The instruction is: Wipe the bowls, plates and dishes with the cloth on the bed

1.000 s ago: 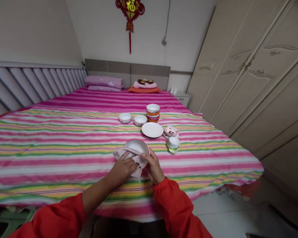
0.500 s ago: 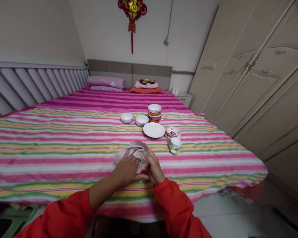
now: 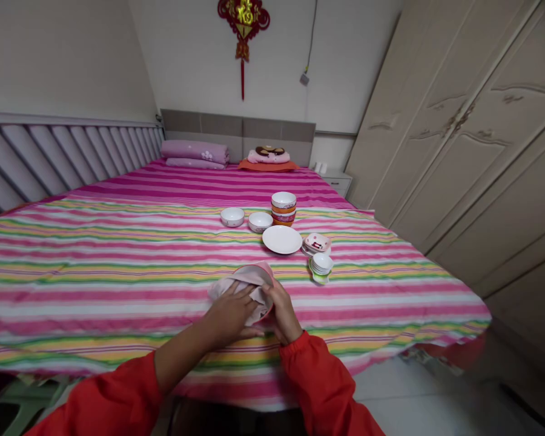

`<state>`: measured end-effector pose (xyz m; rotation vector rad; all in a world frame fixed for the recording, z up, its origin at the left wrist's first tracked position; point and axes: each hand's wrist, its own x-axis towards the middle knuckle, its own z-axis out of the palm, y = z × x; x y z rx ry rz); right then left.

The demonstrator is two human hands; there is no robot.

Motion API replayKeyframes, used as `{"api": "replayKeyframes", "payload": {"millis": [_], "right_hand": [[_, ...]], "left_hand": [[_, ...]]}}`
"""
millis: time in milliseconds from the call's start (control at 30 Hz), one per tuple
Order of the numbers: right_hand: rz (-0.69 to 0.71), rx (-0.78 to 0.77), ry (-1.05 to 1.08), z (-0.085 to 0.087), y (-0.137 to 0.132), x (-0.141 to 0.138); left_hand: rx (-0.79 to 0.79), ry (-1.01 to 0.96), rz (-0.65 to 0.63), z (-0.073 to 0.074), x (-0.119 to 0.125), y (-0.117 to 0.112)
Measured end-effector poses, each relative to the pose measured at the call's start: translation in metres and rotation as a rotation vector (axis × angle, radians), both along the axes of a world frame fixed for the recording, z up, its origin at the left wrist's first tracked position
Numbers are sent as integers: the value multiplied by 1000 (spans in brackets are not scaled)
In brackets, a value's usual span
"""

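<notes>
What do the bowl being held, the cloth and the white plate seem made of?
The pink-rimmed round bowl looks like glazed ceramic: its smooth rim shows a sheen. The pale pink cloth seems soft fabric, given how it folds; the fibre can't be told. The round white plate looks like glazed ceramic too, evenly smooth.

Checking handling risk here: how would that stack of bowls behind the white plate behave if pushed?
The stack of bowls looks like glazed ceramic, so it is probably heavy for its size and fragile. Standing several high on a soft striped bedsheet, it would likely tip rather than slide. The glazed sides may also feel slippery.
</notes>
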<state>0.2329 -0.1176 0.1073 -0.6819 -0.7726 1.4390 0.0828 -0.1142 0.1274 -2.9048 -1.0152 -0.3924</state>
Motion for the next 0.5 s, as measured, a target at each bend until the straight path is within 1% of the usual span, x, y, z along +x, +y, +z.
{"api": "replayKeyframes", "payload": {"millis": [67, 167, 267, 333, 367, 400, 433, 500], "right_hand": [[-30, -39, 31, 1, 0, 5], [-40, -78, 62, 0, 1, 10], [-14, -100, 64, -1, 1, 9], [-10, -93, 74, 0, 1, 6], [-12, -75, 80, 0, 1, 6], [-18, -58, 86, 0, 1, 6], [-28, -52, 93, 1, 1, 6], [-64, -84, 107, 1, 2, 10]], "left_hand": [[63, -2, -11, -1, -4, 7], [111, -56, -95, 8, -9, 9], [57, -148, -143, 23, -11, 2], [-51, -272, -128, 31, -12, -5], [-134, -375, -94, 34, -13, -7], [-228, -516, -22, 36, -15, -9], [-320, -688, 95, 37, -18, -9], [-444, -1082, 436, 37, -28, -4]]}}
